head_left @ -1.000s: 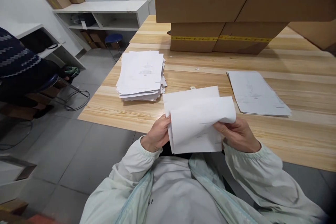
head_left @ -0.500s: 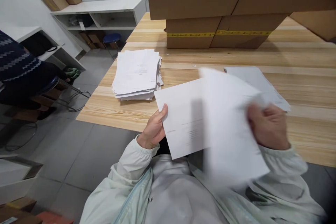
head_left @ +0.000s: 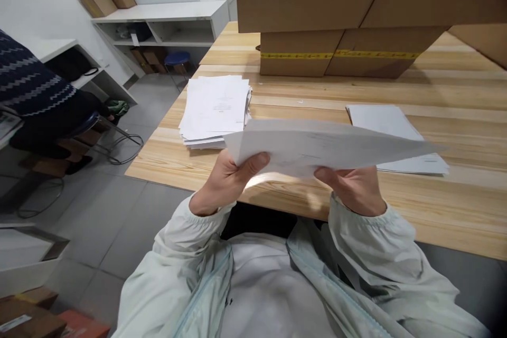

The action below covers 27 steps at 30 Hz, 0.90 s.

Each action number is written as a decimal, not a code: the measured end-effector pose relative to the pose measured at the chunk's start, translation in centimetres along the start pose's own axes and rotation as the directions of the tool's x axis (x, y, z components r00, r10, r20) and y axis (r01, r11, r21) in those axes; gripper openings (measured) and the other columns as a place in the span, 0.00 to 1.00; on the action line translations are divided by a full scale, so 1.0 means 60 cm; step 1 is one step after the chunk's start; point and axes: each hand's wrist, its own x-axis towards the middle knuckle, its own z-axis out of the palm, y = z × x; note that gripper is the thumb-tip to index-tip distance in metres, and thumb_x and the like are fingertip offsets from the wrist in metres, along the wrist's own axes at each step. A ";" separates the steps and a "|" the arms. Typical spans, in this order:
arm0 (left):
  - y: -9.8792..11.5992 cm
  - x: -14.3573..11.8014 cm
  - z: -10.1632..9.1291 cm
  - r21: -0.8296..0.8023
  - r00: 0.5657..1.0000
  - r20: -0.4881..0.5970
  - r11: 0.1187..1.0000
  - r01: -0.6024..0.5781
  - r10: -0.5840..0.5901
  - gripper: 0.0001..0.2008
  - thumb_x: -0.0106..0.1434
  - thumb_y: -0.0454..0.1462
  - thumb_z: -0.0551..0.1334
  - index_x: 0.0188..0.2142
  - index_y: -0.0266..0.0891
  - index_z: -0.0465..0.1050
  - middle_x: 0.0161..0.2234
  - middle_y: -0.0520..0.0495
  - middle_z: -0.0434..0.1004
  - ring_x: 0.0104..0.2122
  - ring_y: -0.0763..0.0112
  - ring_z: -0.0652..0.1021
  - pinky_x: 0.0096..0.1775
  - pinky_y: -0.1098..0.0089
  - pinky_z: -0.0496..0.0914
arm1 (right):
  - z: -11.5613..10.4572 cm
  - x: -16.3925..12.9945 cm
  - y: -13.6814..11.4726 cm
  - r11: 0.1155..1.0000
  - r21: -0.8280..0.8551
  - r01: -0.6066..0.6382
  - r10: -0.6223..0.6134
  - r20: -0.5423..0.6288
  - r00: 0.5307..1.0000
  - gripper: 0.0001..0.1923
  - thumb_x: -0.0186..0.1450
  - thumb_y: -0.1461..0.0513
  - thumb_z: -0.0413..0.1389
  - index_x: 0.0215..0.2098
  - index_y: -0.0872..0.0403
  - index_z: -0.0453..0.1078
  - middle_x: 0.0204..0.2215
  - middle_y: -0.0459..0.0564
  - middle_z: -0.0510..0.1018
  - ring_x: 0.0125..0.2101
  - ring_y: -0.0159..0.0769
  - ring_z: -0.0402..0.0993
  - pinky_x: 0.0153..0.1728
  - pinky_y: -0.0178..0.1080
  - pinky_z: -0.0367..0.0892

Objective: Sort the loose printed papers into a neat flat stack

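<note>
White printed paper sheets (head_left: 301, 142) are held up over the table's near edge, tipped so I see them at a low angle. My left hand (head_left: 233, 177) pinches their left end, thumb on top. Along the near edge, my right hand (head_left: 352, 185) grips the same paper with its thumb showing and its fingers mostly hidden behind. How many sheets are in my hands I cannot tell. Behind my left hand is a thick, uneven stack of printed paper (head_left: 217, 108). A lower pile of paper (head_left: 390, 121) lies on the right, partly covered by the held sheets.
Large cardboard boxes (head_left: 301, 53) with yellow tape stand at the back of the wooden table (head_left: 467, 195). White shelving (head_left: 170, 10) and a blue stool (head_left: 177, 58) are beyond it. At the left a person in a patterned sweater (head_left: 31, 79) sits on a stool.
The blurred sheet that my right hand held apart has come together with the paper in my left hand. My right hand has moved left, and the paper is now tilted nearly flat, spanning both hands.
</note>
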 end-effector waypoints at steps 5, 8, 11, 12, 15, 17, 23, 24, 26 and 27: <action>-0.010 0.022 -0.020 0.185 0.996 -0.070 0.982 -0.043 0.056 0.16 0.60 0.50 0.69 0.34 0.38 0.81 0.33 0.47 0.83 0.35 0.64 0.80 0.38 0.65 0.75 | 0.034 0.000 0.039 0.999 -0.020 0.047 -0.047 0.010 0.999 0.08 0.65 0.56 0.62 0.41 0.47 0.81 0.39 0.46 0.85 0.44 0.43 0.81 0.51 0.48 0.75; -0.026 0.021 -0.019 0.164 0.993 -0.119 0.986 -0.002 0.021 0.18 0.58 0.48 0.71 0.39 0.36 0.80 0.37 0.45 0.83 0.37 0.63 0.80 0.40 0.65 0.75 | 0.044 -0.004 0.057 0.999 -0.007 0.039 -0.039 0.038 0.999 0.10 0.66 0.56 0.61 0.45 0.46 0.81 0.42 0.45 0.85 0.45 0.42 0.82 0.51 0.47 0.74; -0.034 0.016 -0.016 0.145 0.987 -0.155 0.989 -0.023 0.046 0.17 0.58 0.46 0.71 0.41 0.37 0.78 0.40 0.44 0.82 0.40 0.65 0.79 0.42 0.67 0.73 | 0.044 -0.004 0.059 0.998 -0.058 0.017 -0.014 0.043 0.999 0.12 0.66 0.54 0.61 0.45 0.47 0.81 0.43 0.46 0.85 0.44 0.43 0.82 0.50 0.47 0.74; -0.036 0.015 -0.015 0.147 0.984 -0.168 0.989 -0.028 0.053 0.17 0.58 0.45 0.72 0.42 0.37 0.78 0.41 0.45 0.82 0.39 0.66 0.79 0.41 0.68 0.73 | 0.044 -0.004 0.058 0.997 -0.074 -0.006 0.009 0.042 0.999 0.12 0.65 0.53 0.62 0.44 0.47 0.81 0.42 0.47 0.85 0.43 0.43 0.82 0.49 0.47 0.75; -0.039 0.013 -0.014 0.137 0.979 -0.196 0.990 -0.022 0.049 0.20 0.57 0.45 0.72 0.46 0.40 0.76 0.37 0.48 0.79 0.34 0.70 0.77 0.35 0.70 0.71 | 0.047 -0.003 0.054 0.993 -0.072 -0.091 0.093 0.017 0.996 0.15 0.62 0.50 0.65 0.41 0.50 0.81 0.37 0.50 0.86 0.39 0.43 0.82 0.45 0.46 0.76; -0.042 0.014 -0.015 0.106 0.979 -0.201 0.994 -0.021 0.042 0.22 0.56 0.46 0.73 0.48 0.41 0.74 0.36 0.49 0.78 0.33 0.71 0.76 0.34 0.71 0.71 | 0.051 -0.003 0.053 0.992 -0.004 -0.126 0.126 -0.003 0.992 0.17 0.59 0.50 0.67 0.42 0.50 0.80 0.38 0.50 0.85 0.40 0.43 0.81 0.44 0.46 0.76; -0.050 0.015 -0.006 0.071 0.972 -0.218 0.995 -0.067 0.081 0.21 0.59 0.47 0.71 0.47 0.41 0.74 0.39 0.48 0.78 0.35 0.71 0.76 0.36 0.72 0.71 | 0.054 -0.004 0.050 0.996 0.008 -0.094 0.094 -0.007 0.996 0.14 0.63 0.51 0.64 0.42 0.50 0.81 0.41 0.50 0.85 0.42 0.43 0.82 0.48 0.47 0.76; -0.052 0.015 -0.004 0.061 0.972 -0.216 0.995 -0.080 0.092 0.19 0.60 0.47 0.71 0.46 0.41 0.74 0.39 0.48 0.78 0.35 0.71 0.76 0.37 0.72 0.72 | 0.053 -0.004 0.049 0.996 -0.013 -0.083 0.083 -0.006 0.996 0.14 0.63 0.51 0.64 0.42 0.50 0.81 0.42 0.49 0.85 0.43 0.44 0.82 0.49 0.48 0.75; -0.056 0.014 0.000 0.036 0.968 -0.224 0.993 -0.112 0.117 0.16 0.62 0.48 0.69 0.43 0.40 0.75 0.38 0.48 0.79 0.36 0.71 0.77 0.39 0.71 0.72 | 0.052 -0.004 0.049 0.997 -0.018 -0.074 0.074 -0.012 0.997 0.14 0.64 0.51 0.63 0.43 0.49 0.82 0.43 0.49 0.85 0.45 0.44 0.82 0.50 0.48 0.75; -0.058 0.014 0.001 0.027 0.963 -0.235 0.991 -0.128 0.131 0.15 0.62 0.48 0.68 0.41 0.40 0.75 0.36 0.49 0.79 0.37 0.70 0.77 0.40 0.70 0.72 | 0.052 -0.004 0.048 0.997 -0.004 -0.074 0.073 -0.013 0.997 0.15 0.64 0.51 0.63 0.43 0.50 0.82 0.43 0.49 0.85 0.45 0.45 0.82 0.50 0.47 0.75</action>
